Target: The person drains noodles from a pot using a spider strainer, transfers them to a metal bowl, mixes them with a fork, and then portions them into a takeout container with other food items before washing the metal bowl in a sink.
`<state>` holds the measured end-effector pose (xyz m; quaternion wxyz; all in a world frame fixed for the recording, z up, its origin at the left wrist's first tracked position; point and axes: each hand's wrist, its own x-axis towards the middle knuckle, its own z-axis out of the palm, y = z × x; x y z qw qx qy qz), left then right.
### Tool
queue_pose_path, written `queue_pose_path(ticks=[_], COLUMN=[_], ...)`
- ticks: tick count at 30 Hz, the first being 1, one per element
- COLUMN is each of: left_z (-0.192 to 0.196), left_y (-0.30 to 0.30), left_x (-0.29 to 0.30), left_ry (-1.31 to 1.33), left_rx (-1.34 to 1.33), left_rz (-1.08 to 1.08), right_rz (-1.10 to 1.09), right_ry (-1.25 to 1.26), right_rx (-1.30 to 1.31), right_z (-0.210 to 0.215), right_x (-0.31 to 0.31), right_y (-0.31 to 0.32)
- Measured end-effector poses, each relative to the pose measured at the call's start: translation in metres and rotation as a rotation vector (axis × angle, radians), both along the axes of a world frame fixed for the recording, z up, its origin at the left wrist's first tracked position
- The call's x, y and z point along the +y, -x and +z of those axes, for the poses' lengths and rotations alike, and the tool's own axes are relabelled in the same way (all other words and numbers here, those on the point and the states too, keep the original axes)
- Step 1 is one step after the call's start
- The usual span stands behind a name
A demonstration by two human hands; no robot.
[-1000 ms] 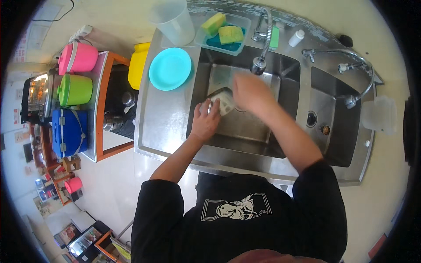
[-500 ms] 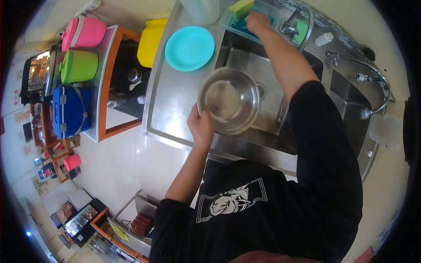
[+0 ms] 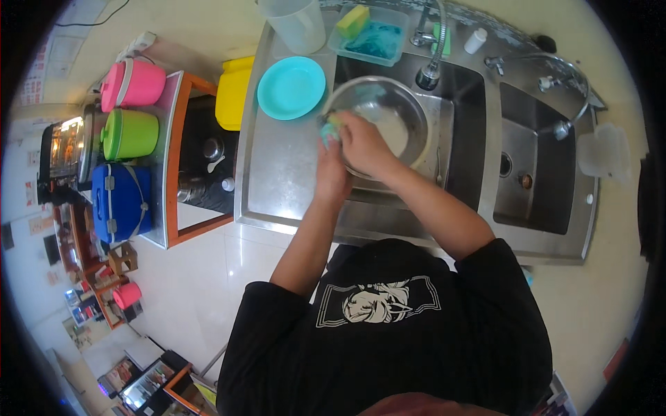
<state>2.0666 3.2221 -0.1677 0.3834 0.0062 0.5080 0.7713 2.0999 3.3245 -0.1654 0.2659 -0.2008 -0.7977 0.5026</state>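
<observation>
A round stainless steel bowl [image 3: 418,132] is tilted over the left sink basin. My left hand [image 3: 334,172] is closed at its left rim, with the fingers partly hidden behind my other hand. Against that same rim my right hand [image 3: 362,144] presses a small yellow-and-teal scrubbing sponge [image 3: 329,129], mostly covered by the fingers. Behind the bowl, a clear plastic tub [image 3: 401,50] holds blue-green soapy liquid and a yellow sponge [image 3: 354,23]. A turquoise plate [image 3: 291,88] lies on the steel drainboard to the left.
A flexible tap [image 3: 431,73] hangs over the left basin's back edge, and a utensil [image 3: 438,166] lies in that basin. The second basin [image 3: 534,159] is to the right. A translucent pitcher [image 3: 298,28] and a white bottle [image 3: 476,41] stand at the back.
My right hand has come from the soap tub to the bowl's left rim with the sponge. My left hand stays at the rim. The view has shifted a little.
</observation>
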Motion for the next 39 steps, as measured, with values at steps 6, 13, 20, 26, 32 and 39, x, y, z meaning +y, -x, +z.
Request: queue_pose_path(ticks=[6, 13, 20, 26, 32, 39], left_z=[0.016, 0.03, 0.026, 0.034, 0.038, 0.038], left_y=[0.008, 0.038, 0.03, 0.032, 0.05, 0.052], left_x=[-0.015, -0.021, -0.007, 0.011, 0.001, 0.017], left_ry=[-0.025, -0.124, -0.131, -0.004, 0.023, 0.007], left_rx=[-0.168, -0.171, -0.023, 0.044, 0.052, 0.065], left_rz=[-0.17, -0.063, -0.02, 0.043, -0.12, -0.094], right_rz=[0.505, 0.659, 0.567, 0.267, 0.206, 0.337], right_ry=[0.029, -0.164, -0.966, -0.136, -1.052, -0.995], right_rx=[-0.45, -0.543, -0.973, -0.613, -0.637, -0.673], right_z=[0.035, 0.046, 0.079, 0.052, 0.052, 0.053], right_x=[0.025, 0.02, 0.048, -0.009, 0.074, 0.078], right_y=[-0.036, -0.042, -0.068, -0.064, -0.087, -0.094])
